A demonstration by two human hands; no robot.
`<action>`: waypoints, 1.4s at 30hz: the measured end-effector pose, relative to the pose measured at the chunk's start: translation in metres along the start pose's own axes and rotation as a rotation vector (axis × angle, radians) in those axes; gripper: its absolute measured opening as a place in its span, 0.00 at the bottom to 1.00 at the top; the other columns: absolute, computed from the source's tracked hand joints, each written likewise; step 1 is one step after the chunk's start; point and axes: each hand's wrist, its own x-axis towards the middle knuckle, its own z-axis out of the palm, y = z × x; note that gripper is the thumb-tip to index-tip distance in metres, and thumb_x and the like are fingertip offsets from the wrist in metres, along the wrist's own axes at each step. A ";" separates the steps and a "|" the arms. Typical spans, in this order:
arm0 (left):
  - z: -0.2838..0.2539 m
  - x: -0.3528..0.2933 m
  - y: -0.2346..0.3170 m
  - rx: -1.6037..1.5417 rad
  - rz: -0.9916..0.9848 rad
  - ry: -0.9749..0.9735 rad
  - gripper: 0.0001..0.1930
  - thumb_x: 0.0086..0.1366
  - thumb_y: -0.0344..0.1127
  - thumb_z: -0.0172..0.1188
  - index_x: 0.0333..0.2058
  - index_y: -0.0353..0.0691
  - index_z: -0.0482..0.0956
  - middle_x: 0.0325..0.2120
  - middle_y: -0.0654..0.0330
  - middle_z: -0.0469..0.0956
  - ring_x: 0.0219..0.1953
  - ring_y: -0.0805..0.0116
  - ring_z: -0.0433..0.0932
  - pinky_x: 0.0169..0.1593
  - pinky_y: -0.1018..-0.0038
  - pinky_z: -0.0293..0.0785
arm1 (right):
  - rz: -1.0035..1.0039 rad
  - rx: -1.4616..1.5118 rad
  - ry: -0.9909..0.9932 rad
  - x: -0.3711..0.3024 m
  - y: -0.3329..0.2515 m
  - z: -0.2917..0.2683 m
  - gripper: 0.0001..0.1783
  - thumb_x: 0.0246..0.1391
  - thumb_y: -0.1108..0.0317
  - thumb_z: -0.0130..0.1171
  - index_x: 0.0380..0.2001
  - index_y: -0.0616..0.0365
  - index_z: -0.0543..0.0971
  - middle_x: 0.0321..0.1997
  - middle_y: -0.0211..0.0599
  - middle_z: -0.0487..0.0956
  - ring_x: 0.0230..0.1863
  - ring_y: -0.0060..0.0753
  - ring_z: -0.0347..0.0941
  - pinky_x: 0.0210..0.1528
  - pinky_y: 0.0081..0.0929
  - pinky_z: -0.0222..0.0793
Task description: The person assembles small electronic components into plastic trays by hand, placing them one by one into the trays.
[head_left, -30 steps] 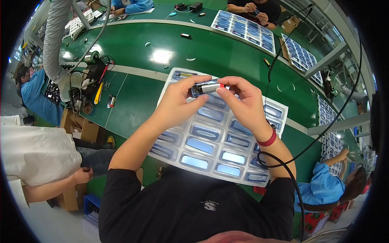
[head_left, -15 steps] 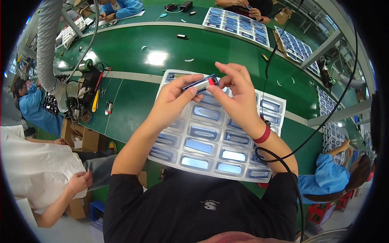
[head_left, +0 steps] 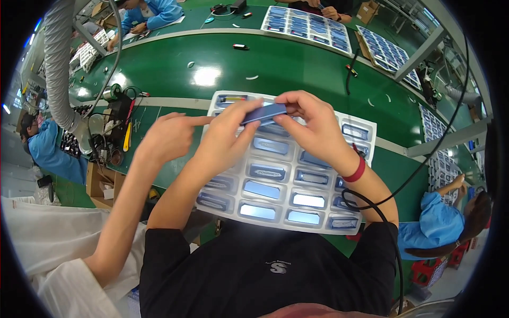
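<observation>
Over the far part of a white plastic tray [head_left: 319,227], a blue rectangular casing [head_left: 266,113] is held up, its smooth blue face showing. My left hand [head_left: 229,129] grips its left end between thumb and fingers, slightly blurred. At the right end, my right hand [head_left: 313,122] pinches the casing with thumb and fingertips. Any cell inside the casing is hidden from view. Several blue casings [head_left: 266,172] lie in the tray's pockets below my hands. A co-worker's hand [head_left: 167,137] reaches in from the left, one finger pointing at my left hand.
A black cable [head_left: 379,204] loops over my right forearm. To the left stand a grey flexible duct [head_left: 58,63], tools and a yellow-handled cutter [head_left: 127,135]. A small cell [head_left: 240,46] and white scraps lie on the green bench [head_left: 169,58]. More filled trays [head_left: 307,29] stand across it.
The casing has turned, so its blue face shows and the red-and-white cell is out of sight. My right fingers have closed on its end. The co-worker's arm has come in, pointing.
</observation>
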 end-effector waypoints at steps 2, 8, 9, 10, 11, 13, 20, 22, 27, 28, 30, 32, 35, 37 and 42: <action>-0.001 -0.004 0.005 0.365 0.201 -0.072 0.22 0.65 0.21 0.58 0.59 0.33 0.73 0.52 0.46 0.77 0.51 0.48 0.79 0.54 0.60 0.78 | -0.206 -0.362 -0.040 -0.010 -0.005 -0.003 0.22 0.54 0.78 0.65 0.53 0.63 0.79 0.46 0.46 0.80 0.44 0.42 0.83 0.44 0.30 0.80; 0.016 -0.031 0.017 0.308 0.157 -0.109 0.22 0.60 0.17 0.58 0.54 0.35 0.76 0.47 0.47 0.78 0.50 0.44 0.79 0.53 0.58 0.77 | -0.347 -0.521 -0.091 -0.050 -0.005 0.001 0.23 0.49 0.80 0.65 0.51 0.62 0.79 0.46 0.47 0.79 0.44 0.50 0.81 0.44 0.37 0.80; 0.017 -0.031 0.017 0.290 0.179 -0.109 0.23 0.61 0.18 0.57 0.55 0.35 0.75 0.47 0.47 0.77 0.49 0.44 0.78 0.52 0.57 0.76 | -0.357 -0.524 -0.079 -0.051 -0.004 0.001 0.23 0.49 0.80 0.65 0.51 0.62 0.79 0.46 0.47 0.79 0.44 0.50 0.81 0.44 0.37 0.80; 0.017 -0.032 0.018 0.288 0.174 -0.113 0.23 0.61 0.18 0.57 0.55 0.35 0.75 0.47 0.47 0.77 0.49 0.44 0.78 0.52 0.57 0.76 | -0.355 -0.479 -0.062 -0.051 -0.004 0.000 0.23 0.48 0.82 0.64 0.51 0.62 0.79 0.46 0.47 0.79 0.44 0.49 0.81 0.43 0.35 0.79; 0.018 -0.032 0.020 0.243 0.157 -0.106 0.23 0.60 0.18 0.58 0.55 0.35 0.76 0.47 0.48 0.78 0.49 0.45 0.78 0.53 0.58 0.77 | -0.350 -0.476 -0.062 -0.051 -0.003 0.000 0.23 0.48 0.82 0.64 0.51 0.62 0.79 0.46 0.47 0.79 0.44 0.49 0.81 0.43 0.35 0.79; 0.016 -0.031 0.021 0.199 0.139 -0.091 0.22 0.60 0.18 0.59 0.55 0.35 0.76 0.47 0.48 0.78 0.50 0.47 0.79 0.53 0.59 0.77 | -0.361 -0.304 -0.033 -0.048 -0.001 -0.001 0.23 0.47 0.83 0.65 0.49 0.63 0.80 0.45 0.46 0.79 0.42 0.46 0.80 0.42 0.33 0.78; 0.020 -0.046 0.022 -0.108 0.066 -0.073 0.21 0.59 0.17 0.60 0.52 0.33 0.80 0.49 0.50 0.82 0.53 0.53 0.81 0.56 0.64 0.77 | -0.419 -0.263 -0.005 -0.068 -0.003 0.006 0.24 0.44 0.84 0.64 0.49 0.63 0.81 0.45 0.46 0.79 0.42 0.42 0.79 0.42 0.30 0.77; 0.022 -0.051 0.022 -0.103 0.086 -0.060 0.20 0.58 0.17 0.60 0.51 0.33 0.81 0.50 0.48 0.82 0.53 0.53 0.82 0.57 0.65 0.77 | -0.433 -0.265 -0.003 -0.073 -0.001 0.008 0.23 0.44 0.84 0.64 0.48 0.64 0.81 0.45 0.46 0.79 0.42 0.42 0.80 0.42 0.30 0.78; 0.020 -0.059 0.020 -0.078 0.153 -0.046 0.24 0.55 0.15 0.61 0.52 0.35 0.81 0.52 0.51 0.81 0.53 0.53 0.81 0.54 0.65 0.79 | -0.450 -0.263 -0.026 -0.072 -0.004 0.013 0.22 0.44 0.83 0.65 0.47 0.64 0.82 0.45 0.47 0.79 0.42 0.42 0.80 0.41 0.31 0.78; 0.021 -0.060 0.018 -0.082 0.150 -0.044 0.24 0.55 0.15 0.61 0.52 0.35 0.81 0.52 0.51 0.81 0.53 0.53 0.81 0.54 0.65 0.79 | -0.457 -0.253 -0.024 -0.071 -0.005 0.015 0.22 0.44 0.83 0.65 0.47 0.64 0.82 0.45 0.47 0.79 0.42 0.43 0.80 0.41 0.31 0.78; 0.022 -0.059 0.015 -0.066 0.260 0.002 0.24 0.54 0.15 0.61 0.51 0.35 0.81 0.52 0.51 0.82 0.51 0.54 0.82 0.51 0.66 0.79 | -0.460 -0.245 -0.020 -0.073 -0.006 0.017 0.22 0.44 0.82 0.65 0.47 0.64 0.82 0.45 0.47 0.79 0.42 0.43 0.80 0.41 0.31 0.79; 0.027 -0.063 0.011 -0.068 0.293 0.025 0.24 0.54 0.14 0.61 0.51 0.35 0.82 0.52 0.51 0.82 0.50 0.54 0.82 0.50 0.67 0.79 | -0.495 -0.288 -0.048 -0.076 -0.006 0.016 0.21 0.45 0.83 0.63 0.46 0.65 0.80 0.49 0.48 0.78 0.43 0.43 0.80 0.47 0.33 0.79; 0.032 -0.064 0.011 -0.054 0.355 0.048 0.23 0.54 0.14 0.61 0.50 0.34 0.82 0.52 0.51 0.82 0.48 0.53 0.83 0.49 0.67 0.80 | -0.537 -0.218 -0.072 -0.080 -0.002 0.013 0.21 0.44 0.83 0.62 0.46 0.66 0.79 0.49 0.50 0.77 0.44 0.44 0.80 0.48 0.33 0.79; 0.029 -0.062 0.010 -0.048 0.386 0.047 0.23 0.54 0.14 0.61 0.50 0.34 0.82 0.52 0.50 0.82 0.47 0.52 0.83 0.49 0.67 0.80 | -0.577 -0.237 -0.073 -0.077 0.001 0.012 0.21 0.44 0.83 0.63 0.46 0.67 0.79 0.48 0.50 0.78 0.44 0.44 0.80 0.47 0.33 0.79; 0.014 -0.050 0.025 0.062 0.226 -0.028 0.24 0.54 0.15 0.62 0.52 0.34 0.81 0.49 0.51 0.81 0.48 0.52 0.82 0.50 0.65 0.79 | -0.466 -0.311 -0.021 -0.072 -0.005 0.013 0.24 0.43 0.80 0.66 0.49 0.66 0.81 0.46 0.47 0.80 0.40 0.44 0.80 0.39 0.32 0.78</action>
